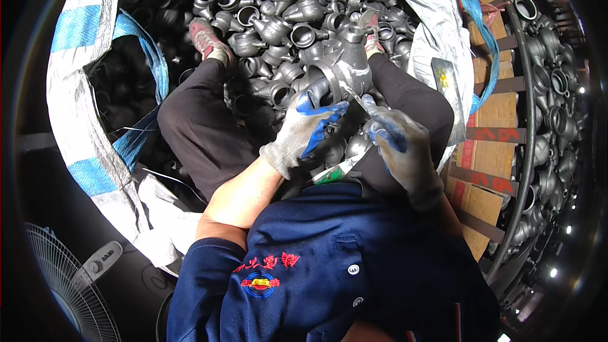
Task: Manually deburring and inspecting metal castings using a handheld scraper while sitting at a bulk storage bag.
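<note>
At the centre of the head view, just toward twelve o'clock from the person's chest, the left hand (303, 128), in a grey glove with blue coating, is curled shut around the open mouth of a grey metal casting (345, 73), a funnel-shaped fitting whose narrow neck points toward one o'clock. At three o'clock from it, the right hand (398, 142), gloved the same way, is closed on a thin tool (345, 163); its handle runs toward seven o'clock, and its tip sits against the casting's rim. The casting rests over the person's lap, between dark trousered knees. Toward twelve o'clock lies a heap of similar castings (278, 6), ringed by a white-and-blue woven sack (76, 88). Cardboard sheets (491, 114) stand at three o'clock; a fan (66, 285) sits at eight o'clock.
</note>
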A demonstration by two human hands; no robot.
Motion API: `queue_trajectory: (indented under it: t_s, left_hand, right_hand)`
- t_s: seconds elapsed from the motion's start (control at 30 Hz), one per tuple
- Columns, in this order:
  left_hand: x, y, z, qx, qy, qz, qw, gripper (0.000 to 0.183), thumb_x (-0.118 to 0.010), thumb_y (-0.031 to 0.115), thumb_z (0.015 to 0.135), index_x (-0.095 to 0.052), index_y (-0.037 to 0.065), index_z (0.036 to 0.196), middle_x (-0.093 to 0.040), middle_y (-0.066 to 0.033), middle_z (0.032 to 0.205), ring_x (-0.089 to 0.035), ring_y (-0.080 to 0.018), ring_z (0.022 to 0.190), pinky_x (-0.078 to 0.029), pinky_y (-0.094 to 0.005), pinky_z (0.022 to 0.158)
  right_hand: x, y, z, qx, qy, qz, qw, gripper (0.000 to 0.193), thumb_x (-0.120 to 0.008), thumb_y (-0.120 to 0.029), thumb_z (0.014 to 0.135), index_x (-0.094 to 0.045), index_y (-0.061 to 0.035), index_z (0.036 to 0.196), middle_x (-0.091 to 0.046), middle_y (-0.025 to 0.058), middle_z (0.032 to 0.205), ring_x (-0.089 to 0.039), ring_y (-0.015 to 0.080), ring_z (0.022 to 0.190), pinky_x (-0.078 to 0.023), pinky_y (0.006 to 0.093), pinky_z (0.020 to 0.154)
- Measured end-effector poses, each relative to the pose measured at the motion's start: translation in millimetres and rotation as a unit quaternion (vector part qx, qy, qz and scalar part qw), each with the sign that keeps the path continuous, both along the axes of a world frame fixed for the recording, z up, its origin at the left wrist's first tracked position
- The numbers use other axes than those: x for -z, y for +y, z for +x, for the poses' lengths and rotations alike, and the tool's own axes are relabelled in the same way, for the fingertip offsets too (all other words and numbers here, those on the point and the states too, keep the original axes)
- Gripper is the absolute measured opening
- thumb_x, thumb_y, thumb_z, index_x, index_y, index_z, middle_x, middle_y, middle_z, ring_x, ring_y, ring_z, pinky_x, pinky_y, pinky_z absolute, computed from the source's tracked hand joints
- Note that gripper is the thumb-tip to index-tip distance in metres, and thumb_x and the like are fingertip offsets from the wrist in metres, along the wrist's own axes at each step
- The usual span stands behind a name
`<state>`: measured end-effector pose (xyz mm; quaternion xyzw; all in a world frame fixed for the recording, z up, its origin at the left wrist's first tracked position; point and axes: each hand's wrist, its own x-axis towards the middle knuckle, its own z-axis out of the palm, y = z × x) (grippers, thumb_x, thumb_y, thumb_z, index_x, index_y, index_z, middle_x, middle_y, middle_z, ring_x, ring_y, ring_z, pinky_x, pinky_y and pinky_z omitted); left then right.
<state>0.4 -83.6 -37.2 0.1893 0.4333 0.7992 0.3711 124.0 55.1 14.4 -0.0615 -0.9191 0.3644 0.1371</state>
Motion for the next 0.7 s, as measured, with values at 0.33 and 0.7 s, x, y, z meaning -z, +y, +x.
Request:
queue_trajectory:
  t_s: [0.33, 0.7]
  left_hand:
    - [14, 4, -2, -0.066, -0.04, -0.062, 0.995, 0.018, -0.057, 0.008, 0.091, -0.062, 0.0, 0.105, -0.065, -0.0033, 0.093, -0.059, -0.0084, 0.08, -0.048, -0.0252, 0.072]
    - [5, -4, -8, 0.004, -0.037, -0.126, 0.991, 0.021, -0.059, 0.016, 0.089, -0.065, -0.002, 0.097, -0.065, -0.0056, 0.088, -0.06, -0.0108, 0.081, -0.049, -0.028, 0.073]
  right_hand:
    - [2, 9, 9, 0.036, 0.028, -0.183, 0.982, 0.041, -0.066, 0.005, 0.077, -0.057, 0.003, 0.117, -0.065, 0.014, 0.11, -0.064, 0.0194, 0.099, -0.053, 0.0294, 0.078]
    - [-2, 28, 5, 0.129, -0.003, -0.522, 0.843, 0.041, -0.057, -0.003, 0.08, -0.053, 0.0098, 0.118, -0.064, 0.0118, 0.086, -0.061, 0.0112, 0.07, -0.05, 0.0243, 0.063]
